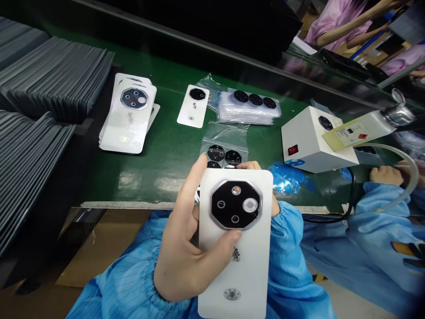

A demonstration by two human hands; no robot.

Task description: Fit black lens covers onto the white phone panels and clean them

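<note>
My left hand (192, 252) grips a white phone back cover (234, 274), with the thumb pressed on its face below the black octagonal camera plate (229, 206). The cover is held up close, its printed emblem toward me. My right hand (249, 165) is mostly hidden behind the cover; only some fingers show above its top edge and part of the hand at its right side. Those fingers are near a clear bag (226, 133) with several black camera plates (216, 153) on it. I cannot tell what they hold.
A stack of white covers (128, 124) lies at left beside racks of dark sheets (56, 75). Farther back are a single cover (193, 113) and plastic sleeves (245, 110). At right stand a white box (299, 146), a bottle (360, 128) and blue film (287, 177). A co-worker's hand (387, 175) is beyond.
</note>
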